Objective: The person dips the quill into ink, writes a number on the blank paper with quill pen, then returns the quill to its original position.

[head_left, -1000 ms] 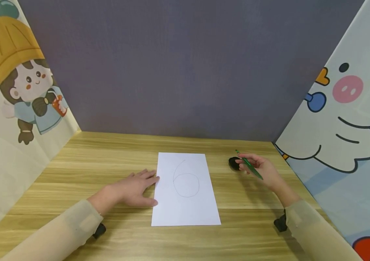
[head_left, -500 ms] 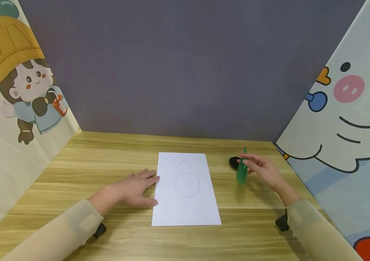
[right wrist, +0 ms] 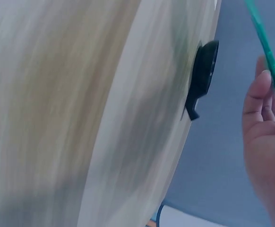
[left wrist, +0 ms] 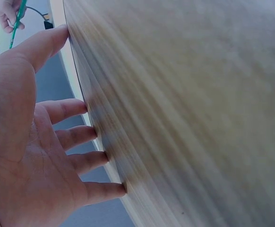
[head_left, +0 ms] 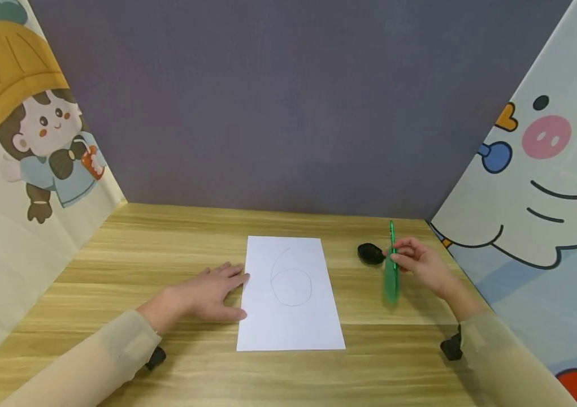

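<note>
My left hand (head_left: 212, 297) rests with fingers spread at the left side of a white sheet of paper (head_left: 268, 333), the index finger and thumb tips on its edge. A large thin-lined figure 6 (head_left: 291, 287) is drawn on the sheet. In the left wrist view the fingertips of my left hand (left wrist: 38, 151) meet the tabletop. To the right of the paper, my right hand (head_left: 423, 265) pinches a slim green pen (head_left: 393, 243) between thumb and fingers, raised above the table. The pen's near end is blurred by motion. The right wrist view shows the pen (right wrist: 265, 42) too.
A small black rounded object (head_left: 371, 254) with a short stub lies on the wooden table (head_left: 176, 237), just left of my right hand. A dark grey panel (head_left: 278, 113) stands behind the table. Cartoon-printed panels (head_left: 512, 226) flank it on both sides.
My right hand has shifted a little to the right, away from the black object. The green pen has swung from slanted to pointing straight away from me. My left hand and the paper stay put.
</note>
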{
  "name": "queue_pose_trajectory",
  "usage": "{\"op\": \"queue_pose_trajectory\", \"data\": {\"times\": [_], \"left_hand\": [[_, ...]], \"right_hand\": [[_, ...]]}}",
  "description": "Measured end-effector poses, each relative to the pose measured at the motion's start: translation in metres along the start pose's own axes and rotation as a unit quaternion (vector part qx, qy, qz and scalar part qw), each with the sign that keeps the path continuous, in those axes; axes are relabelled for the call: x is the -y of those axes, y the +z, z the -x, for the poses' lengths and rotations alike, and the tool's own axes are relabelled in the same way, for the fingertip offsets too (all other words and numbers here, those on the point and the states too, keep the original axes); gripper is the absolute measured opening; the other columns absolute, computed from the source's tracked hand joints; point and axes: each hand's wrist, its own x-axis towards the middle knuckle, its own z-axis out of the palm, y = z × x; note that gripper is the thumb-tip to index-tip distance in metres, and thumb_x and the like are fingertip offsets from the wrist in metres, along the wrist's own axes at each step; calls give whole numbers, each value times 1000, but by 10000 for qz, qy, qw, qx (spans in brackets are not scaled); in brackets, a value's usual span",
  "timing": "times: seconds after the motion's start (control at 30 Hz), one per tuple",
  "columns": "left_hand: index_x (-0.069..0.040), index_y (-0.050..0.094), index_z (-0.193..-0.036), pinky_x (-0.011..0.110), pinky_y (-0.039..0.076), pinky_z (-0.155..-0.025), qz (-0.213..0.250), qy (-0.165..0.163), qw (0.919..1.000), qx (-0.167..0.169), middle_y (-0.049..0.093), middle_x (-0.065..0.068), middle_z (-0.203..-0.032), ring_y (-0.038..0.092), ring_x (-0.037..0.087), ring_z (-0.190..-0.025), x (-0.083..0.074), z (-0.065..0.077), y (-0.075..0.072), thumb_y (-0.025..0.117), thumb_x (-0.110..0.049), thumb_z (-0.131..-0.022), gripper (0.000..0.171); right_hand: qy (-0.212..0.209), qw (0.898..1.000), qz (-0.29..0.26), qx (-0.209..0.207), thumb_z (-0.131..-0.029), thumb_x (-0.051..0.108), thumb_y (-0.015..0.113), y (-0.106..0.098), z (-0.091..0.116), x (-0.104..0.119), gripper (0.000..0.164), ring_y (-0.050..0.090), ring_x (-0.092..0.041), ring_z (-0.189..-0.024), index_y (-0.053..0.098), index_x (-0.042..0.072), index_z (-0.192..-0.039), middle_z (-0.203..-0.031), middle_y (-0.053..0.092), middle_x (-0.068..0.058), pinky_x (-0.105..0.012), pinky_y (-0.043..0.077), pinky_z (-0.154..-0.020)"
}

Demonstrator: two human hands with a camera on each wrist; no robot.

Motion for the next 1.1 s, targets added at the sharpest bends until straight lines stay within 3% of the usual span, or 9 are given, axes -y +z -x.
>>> {"op": "queue_pose_trajectory", "data": {"times": [0.47, 0.8, 1.1], "left_hand": [[-8, 39, -171, 78, 20, -130, -15, -34, 10000, -30, 26, 19, -182, 18, 48, -169, -2, 2, -3, 71, -61, -99, 95], [-7, 39, -171, 79, 20, -130, 6, -21, 10000, -7, 25, 19, -182, 18, 48, -169, -2, 2, -3, 70, -62, -100, 95], [-8, 39, -171, 78, 20, -130, 7, -25, 10000, 5, 25, 19, -182, 18, 47, -170, -2, 2, -2, 70, -63, -99, 96]], "right_hand": [[726, 9966, 343, -195, -110, 24, 71, -33, 7, -22, 52, 72, 0, -99, 50, -6, -146, -113, 74, 13, -34, 67, -87], [1096, 9918, 562, 334, -109, 17, 70, -38, 1, -30, 51, 73, -5, -100, 48, -11, -146, -130, 69, -25, -33, 67, -89], [1312, 9864, 857, 499, -108, 19, 73, -29, -2, -36, 54, 76, -14, -104, 51, -9, -148, -135, 69, -30, -37, 68, -87]]}}
